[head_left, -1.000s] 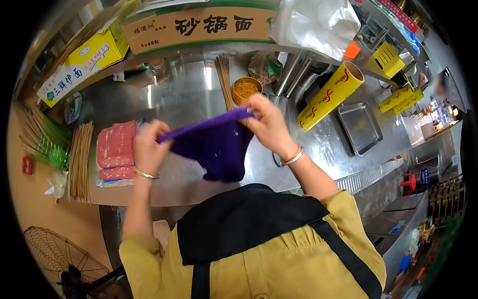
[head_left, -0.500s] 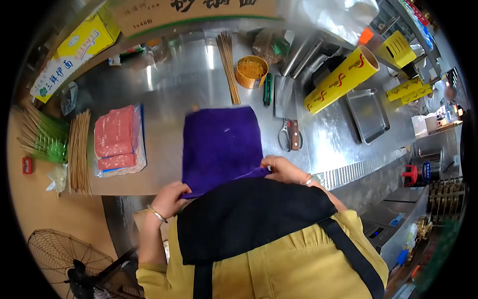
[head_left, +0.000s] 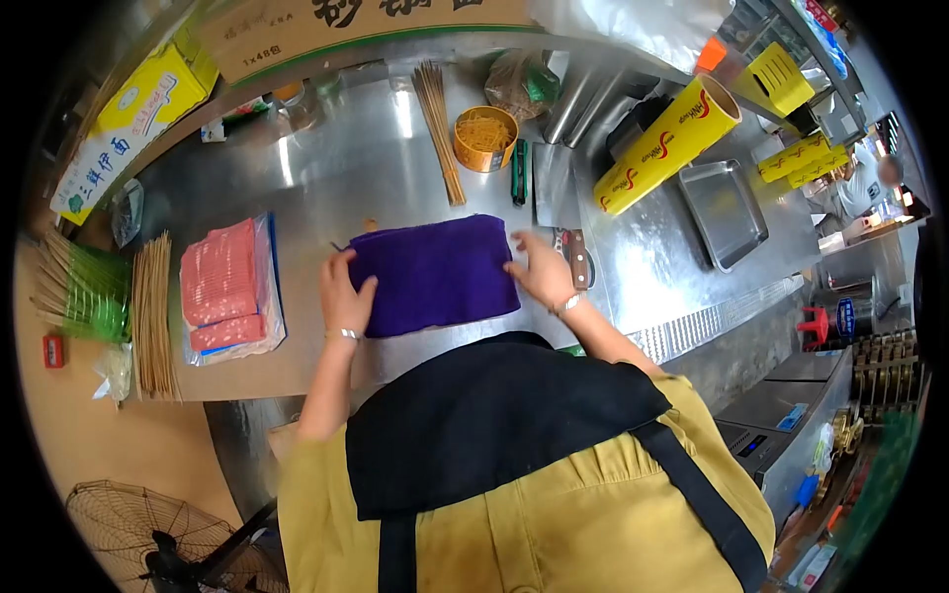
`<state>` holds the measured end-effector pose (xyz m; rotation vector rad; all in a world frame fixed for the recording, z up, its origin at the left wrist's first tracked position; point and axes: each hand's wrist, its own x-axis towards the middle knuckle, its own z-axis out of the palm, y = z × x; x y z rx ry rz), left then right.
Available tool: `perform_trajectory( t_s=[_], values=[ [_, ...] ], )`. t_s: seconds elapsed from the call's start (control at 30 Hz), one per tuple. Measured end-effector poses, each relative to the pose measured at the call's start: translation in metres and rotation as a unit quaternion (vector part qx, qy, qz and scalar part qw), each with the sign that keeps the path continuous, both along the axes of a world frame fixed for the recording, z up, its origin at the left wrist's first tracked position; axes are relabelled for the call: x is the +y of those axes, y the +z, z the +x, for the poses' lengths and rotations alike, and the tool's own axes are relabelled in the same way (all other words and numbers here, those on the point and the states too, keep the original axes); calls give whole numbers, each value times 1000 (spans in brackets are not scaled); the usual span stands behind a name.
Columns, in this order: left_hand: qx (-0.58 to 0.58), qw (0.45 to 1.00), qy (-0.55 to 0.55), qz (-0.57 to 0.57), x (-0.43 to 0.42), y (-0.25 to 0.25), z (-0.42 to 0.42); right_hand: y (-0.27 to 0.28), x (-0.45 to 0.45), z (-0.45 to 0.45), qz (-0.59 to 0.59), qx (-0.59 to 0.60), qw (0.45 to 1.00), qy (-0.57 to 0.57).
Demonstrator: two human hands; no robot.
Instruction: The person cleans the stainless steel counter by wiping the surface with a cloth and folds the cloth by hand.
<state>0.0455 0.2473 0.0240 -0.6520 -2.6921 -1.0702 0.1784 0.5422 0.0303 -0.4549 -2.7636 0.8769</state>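
Note:
A purple cloth (head_left: 435, 277) lies folded into a flat, wide rectangle on the steel counter. Beside its left edge is my left hand (head_left: 346, 296), thumb and fingers apart, fingertips at the cloth's far left corner. My right hand (head_left: 542, 272) is at the opposite edge with its fingers spread, the thumb close to the cloth. Whether either hand presses on the fabric, I cannot tell. Just past my right hand lies a cleaver with a wooden handle (head_left: 578, 259), partly over a pair of scissors.
Pink sliced meat (head_left: 222, 272) lies on plastic at left, alongside bamboo skewers (head_left: 152, 316). Behind the cloth are more skewers (head_left: 438, 128), a tub of rubber bands (head_left: 485, 138) and a green box cutter (head_left: 520, 173). A yellow film roll (head_left: 667, 146) and metal tray (head_left: 725, 215) are at right.
The cloth's near edge has been folded away from me, making it shorter front to back. Both hands have let go of the near corners and moved forward to its sides.

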Motion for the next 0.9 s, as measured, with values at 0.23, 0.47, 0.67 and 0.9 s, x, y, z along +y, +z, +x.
perform_trajectory(
  t_s=[0.23, 0.47, 0.67, 0.9],
  values=[
    [-69, 967, -222, -102, -46, -14, 48, -17, -25, 55, 59, -83, 984, 147],
    [-19, 983, -182, -24, -45, -24, 38, -21, -21, 41, 60, -11, 995, 74],
    [-128, 986, -106, 26, -54, 57, 39, 58, -10, 55, -115, 131, 984, 46],
    [-51, 977, -132, 160, -38, 85, -15, 111, 2, 23, -28, 166, 985, 26]
  ],
)
